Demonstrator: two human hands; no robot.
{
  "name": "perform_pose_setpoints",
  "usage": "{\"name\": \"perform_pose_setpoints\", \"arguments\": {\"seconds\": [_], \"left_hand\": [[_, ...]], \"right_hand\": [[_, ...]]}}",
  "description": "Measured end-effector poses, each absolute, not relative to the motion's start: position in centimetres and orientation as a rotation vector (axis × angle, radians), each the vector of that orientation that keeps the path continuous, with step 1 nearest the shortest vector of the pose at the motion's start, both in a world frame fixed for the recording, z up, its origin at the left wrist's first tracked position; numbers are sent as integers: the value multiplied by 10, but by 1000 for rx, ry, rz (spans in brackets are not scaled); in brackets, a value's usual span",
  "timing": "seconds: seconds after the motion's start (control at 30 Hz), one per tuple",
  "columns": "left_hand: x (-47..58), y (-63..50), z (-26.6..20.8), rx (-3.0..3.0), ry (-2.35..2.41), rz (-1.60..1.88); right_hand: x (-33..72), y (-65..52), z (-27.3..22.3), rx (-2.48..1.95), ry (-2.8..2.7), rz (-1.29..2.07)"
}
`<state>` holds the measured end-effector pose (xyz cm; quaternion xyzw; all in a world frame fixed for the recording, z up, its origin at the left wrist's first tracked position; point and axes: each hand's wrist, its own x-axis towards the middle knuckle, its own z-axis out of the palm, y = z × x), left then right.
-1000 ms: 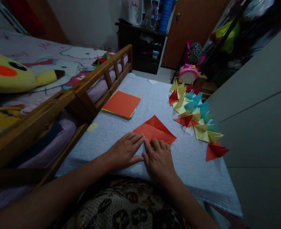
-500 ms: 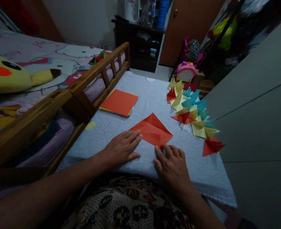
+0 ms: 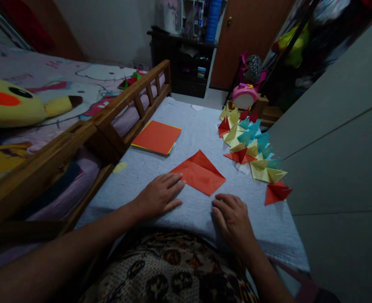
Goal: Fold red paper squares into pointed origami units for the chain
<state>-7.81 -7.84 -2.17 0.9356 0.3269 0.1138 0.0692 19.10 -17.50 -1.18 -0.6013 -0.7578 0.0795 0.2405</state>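
A creased red sheet of origami paper (image 3: 201, 172) lies on the cloth-covered table (image 3: 192, 130) in front of me. My left hand (image 3: 160, 194) rests flat with its fingertips on the left corner of the sheet, fingers stretched out. Just below the sheet's near right edge is my right hand (image 3: 231, 212), apart from the paper. Its fingers are slightly bent and hold nothing. Beyond my left hand lies a stack of square paper (image 3: 157, 137), orange-red on top with a yellow edge showing beneath.
Several folded paper cranes (image 3: 252, 139) in yellow, blue and red stand along the table's right side. A wooden bed rail (image 3: 110, 113) borders the left, with a yellow plush toy (image 3: 9, 103) behind it. Tall pale cabinet doors (image 3: 340, 168) rise at the right.
My right hand has come off the red paper and drawn back slightly to the right. My left hand stays on the sheet's left corner. The view has shifted slightly.
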Motion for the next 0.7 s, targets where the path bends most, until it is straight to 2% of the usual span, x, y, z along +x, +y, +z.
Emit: {"name": "perform_pose_setpoints", "arguments": {"seconds": [0.17, 0.37, 0.57, 0.7], "left_hand": [[-55, -67, -11, 2580, 1017, 543], [-21, -44, -5, 2475, 974, 465], [-21, -46, 3, 2454, 960, 474], [-33, -51, 12, 2337, 828, 666]], "right_hand": [[194, -161, -15, -1650, -1904, 239], [182, -143, -23, -1810, -1928, 126], [181, -144, -27, -1731, -1976, 77], [184, -146, -26, -1702, -1961, -43]]}}
